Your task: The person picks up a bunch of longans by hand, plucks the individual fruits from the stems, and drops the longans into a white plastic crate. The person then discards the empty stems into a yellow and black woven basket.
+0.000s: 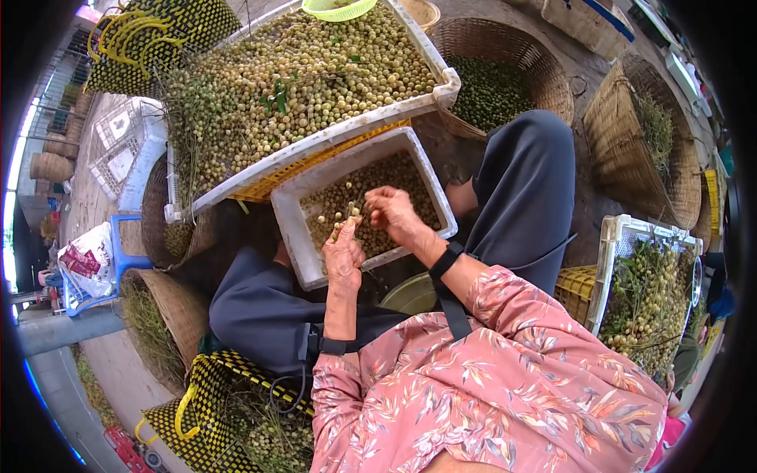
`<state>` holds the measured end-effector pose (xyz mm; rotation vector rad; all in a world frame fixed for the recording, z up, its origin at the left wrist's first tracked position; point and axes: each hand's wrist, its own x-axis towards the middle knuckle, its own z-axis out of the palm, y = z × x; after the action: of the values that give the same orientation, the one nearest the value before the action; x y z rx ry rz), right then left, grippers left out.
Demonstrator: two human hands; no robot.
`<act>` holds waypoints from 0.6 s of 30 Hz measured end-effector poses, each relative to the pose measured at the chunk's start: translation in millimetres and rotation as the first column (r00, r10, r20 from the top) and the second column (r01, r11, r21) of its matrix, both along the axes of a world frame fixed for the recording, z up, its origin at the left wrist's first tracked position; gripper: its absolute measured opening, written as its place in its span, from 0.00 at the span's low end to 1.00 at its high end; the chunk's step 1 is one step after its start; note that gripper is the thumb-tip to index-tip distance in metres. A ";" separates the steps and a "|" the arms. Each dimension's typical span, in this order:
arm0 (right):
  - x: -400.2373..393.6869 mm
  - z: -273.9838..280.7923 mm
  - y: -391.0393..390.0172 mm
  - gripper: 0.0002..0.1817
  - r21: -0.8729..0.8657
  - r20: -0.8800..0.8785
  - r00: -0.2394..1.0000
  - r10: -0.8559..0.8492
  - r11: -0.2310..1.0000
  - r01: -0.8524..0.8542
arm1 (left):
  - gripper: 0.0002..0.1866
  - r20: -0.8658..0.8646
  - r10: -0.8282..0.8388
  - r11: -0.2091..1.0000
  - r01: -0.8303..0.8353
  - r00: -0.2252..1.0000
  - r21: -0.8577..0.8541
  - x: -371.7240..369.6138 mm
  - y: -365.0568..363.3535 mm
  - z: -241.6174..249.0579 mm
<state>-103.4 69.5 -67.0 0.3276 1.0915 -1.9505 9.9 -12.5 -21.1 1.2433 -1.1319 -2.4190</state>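
Observation:
My left hand [343, 256] is closed round the stem of a small sprig of round fruits [352, 213], held over the near part of a white foam box [307, 272]. Just right of the sprig is my right hand [394, 214], fingers curled in with the tips together; whatever may be between them is too small to make out. Below both hands, loose yellow-brown fruits [402, 177] cover the bottom of the box. Beyond it, a large white tray [331, 118] is heaped with the same kind of fruit, with stems piled at its left end.
Wicker baskets stand around me: one with dark green fruits [493, 91], one with twigs at right [631, 134], another at left [169, 311]. A yellow-black woven bag [185, 410] and a crate of fruit bunches [646, 299] flank me. A blue stool [126, 244] carries a plastic bag.

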 end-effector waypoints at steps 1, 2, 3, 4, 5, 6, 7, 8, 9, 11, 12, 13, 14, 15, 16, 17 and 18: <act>-10.1 -7.8 2.4 0.04 0.026 -0.053 0.999 -0.006 1.000 0.008 | 0.07 -0.006 -0.015 1.000 0.015 1.000 0.008 1.0 -1.6 1.4; -19.6 -15.7 5.5 0.07 0.043 -0.078 0.997 0.013 0.999 -0.010 | 0.08 -0.030 -0.005 1.000 0.005 1.000 0.005 2.6 -3.0 -0.5; -26.1 -15.7 7.4 0.09 0.137 -0.161 0.983 0.088 0.988 -0.066 | 0.09 -0.055 0.004 1.000 -0.004 0.998 0.003 3.3 -3.8 -1.9; -30.8 -12.9 9.2 0.12 0.235 -0.236 0.957 0.169 0.966 -0.113 | 0.10 -0.081 0.014 1.000 -0.014 0.997 0.002 3.5 -3.9 -2.6; -33.2 -19.2 9.3 0.15 0.390 -0.417 0.871 0.258 0.917 -0.085 | 0.09 -0.083 0.020 1.000 -0.018 0.996 0.024 3.9 -4.2 -2.2; -34.0 -20.8 7.4 0.18 0.526 -0.561 0.744 0.364 0.850 -0.020 | 0.09 -0.080 0.038 0.999 -0.036 0.996 0.033 1.6 -1.9 0.8; -34.3 -22.2 5.8 0.21 0.631 -0.656 0.583 0.479 0.772 0.077 | 0.10 -0.076 0.057 0.998 -0.054 0.995 0.042 -1.9 1.8 3.2; -32.4 -24.1 6.9 0.23 0.546 -0.586 0.688 0.428 0.836 -0.056 | 0.10 -0.071 0.074 0.996 -0.071 0.995 0.050 -3.9 3.8 4.4; -27.2 6.8 9.5 0.26 0.432 -0.491 0.780 0.389 0.886 -0.171 | 0.10 -0.113 0.039 0.995 -0.028 0.993 0.096 -2.4 0.6 1.7; -25.9 31.4 13.9 0.31 0.151 -0.315 0.860 0.401 0.916 -0.372 | 0.11 -0.200 -0.028 0.981 0.066 0.979 0.185 2.7 -7.6 -6.7; -23.4 35.5 11.2 0.28 0.089 -0.288 0.863 0.415 0.909 -0.407 | 0.11 -0.198 -0.022 0.977 0.063 0.980 0.202 2.6 -6.9 -5.0; -21.1 37.9 9.9 0.25 0.030 -0.286 0.855 0.433 0.896 -0.443 | 0.12 -0.196 -0.016 0.974 0.059 0.981 0.218 2.0 -6.4 -1.8; -18.6 39.9 8.1 0.22 -0.029 -0.284 0.846 0.451 0.878 -0.478 | 0.13 -0.193 -0.008 0.971 0.054 0.981 0.234 1.7 -6.8 0.0; -15.8 42.3 4.8 0.15 -0.050 -0.268 0.864 0.427 0.889 -0.455 | 0.14 -0.180 -0.015 0.970 0.058 0.984 0.237 1.4 -8.1 -0.3; -14.3 37.9 3.2 0.13 -0.067 -0.280 0.873 0.399 0.899 -0.432 | 0.15 -0.177 -0.024 0.970 0.065 0.984 0.232 2.4 -7.9 0.1; -13.1 30.2 1.5 0.12 -0.083 -0.291 0.882 0.370 0.909 -0.409 | 0.15 -0.175 -0.033 0.971 0.073 0.984 0.228 3.4 -6.8 1.2; -12.1 28.1 0.5 0.10 -0.100 -0.301 0.890 0.341 0.917 -0.385 | 0.16 -0.173 -0.042 0.971 0.081 0.984 0.225 3.8 -5.3 2.5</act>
<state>-115.5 70.0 -38.9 -0.2355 1.0753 -1.7564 13.7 -17.8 -18.6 1.0524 -0.8752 -2.7063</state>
